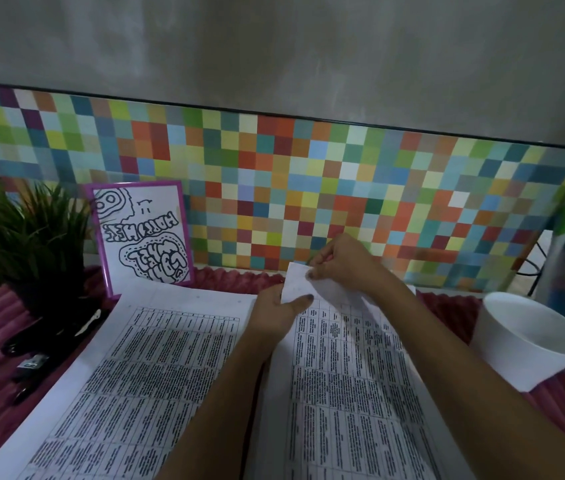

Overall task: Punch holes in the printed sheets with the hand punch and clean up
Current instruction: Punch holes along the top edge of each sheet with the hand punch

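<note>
Two lots of printed sheets covered in dense tables lie side by side on the pink ribbed mat: a left stack (128, 375) and a right stack (350, 393). At the far edge of the right stack my right hand (340, 263) pinches the lifted top corner of a sheet (296, 284). My left hand (279, 311) holds the same corner from below, thumb on the paper. The black hand punch (56, 332) lies at the left beside the plant pot, away from both hands.
A white cup (530, 337) stands at the right. A potted green plant (28, 237) and a purple-framed drawing (142, 233) stand at the back left against a colourful tiled wall. Dark small items (30, 370) lie at the left edge of the mat.
</note>
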`<state>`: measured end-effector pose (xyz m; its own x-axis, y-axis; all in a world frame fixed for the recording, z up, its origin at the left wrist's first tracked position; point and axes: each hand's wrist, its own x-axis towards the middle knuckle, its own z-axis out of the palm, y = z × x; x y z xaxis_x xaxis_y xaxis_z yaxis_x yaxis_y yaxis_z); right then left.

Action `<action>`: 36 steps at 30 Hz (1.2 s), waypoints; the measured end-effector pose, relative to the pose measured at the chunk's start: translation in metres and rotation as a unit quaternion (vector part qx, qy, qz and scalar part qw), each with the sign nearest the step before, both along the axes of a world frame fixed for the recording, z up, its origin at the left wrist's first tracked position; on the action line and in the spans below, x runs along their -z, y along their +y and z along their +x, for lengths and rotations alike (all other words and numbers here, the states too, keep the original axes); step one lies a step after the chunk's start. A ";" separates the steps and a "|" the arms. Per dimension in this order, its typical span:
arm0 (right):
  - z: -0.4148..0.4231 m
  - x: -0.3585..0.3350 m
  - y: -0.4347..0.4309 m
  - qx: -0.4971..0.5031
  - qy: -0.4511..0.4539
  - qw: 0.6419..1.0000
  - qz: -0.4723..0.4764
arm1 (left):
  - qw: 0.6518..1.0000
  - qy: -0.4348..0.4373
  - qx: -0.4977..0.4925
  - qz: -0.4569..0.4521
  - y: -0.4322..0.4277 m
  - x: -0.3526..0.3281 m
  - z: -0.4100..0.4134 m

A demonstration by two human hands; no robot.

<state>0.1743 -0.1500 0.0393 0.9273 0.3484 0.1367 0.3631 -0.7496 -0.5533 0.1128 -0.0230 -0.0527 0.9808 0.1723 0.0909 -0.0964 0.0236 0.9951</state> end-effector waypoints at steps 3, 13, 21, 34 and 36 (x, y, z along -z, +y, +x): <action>-0.001 -0.010 -0.010 -0.012 0.017 0.998 -0.051 | 1.000 -0.021 -0.008 0.018 0.001 -0.001 -0.001; 0.003 -0.012 -0.015 -0.024 -0.013 0.998 -0.059 | 0.996 -0.042 -0.020 0.076 -0.004 0.004 0.003; 0.004 -0.018 -0.002 0.011 0.002 0.777 0.629 | 0.991 -0.091 -0.026 0.093 -0.007 0.009 0.004; 0.013 -0.017 0.017 -0.078 0.009 0.724 0.686 | 0.989 -0.120 -0.004 0.083 -0.004 0.016 0.009; 0.012 -0.018 0.019 -0.083 0.017 0.733 0.675 | 0.989 -0.127 0.004 0.078 -0.004 0.018 0.012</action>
<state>0.1868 -0.1313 0.0578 0.8988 0.0258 0.4376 0.3552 0.5419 -0.7616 0.1244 -0.0271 -0.0711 0.9239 0.1290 0.3603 -0.3449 -0.1272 0.9300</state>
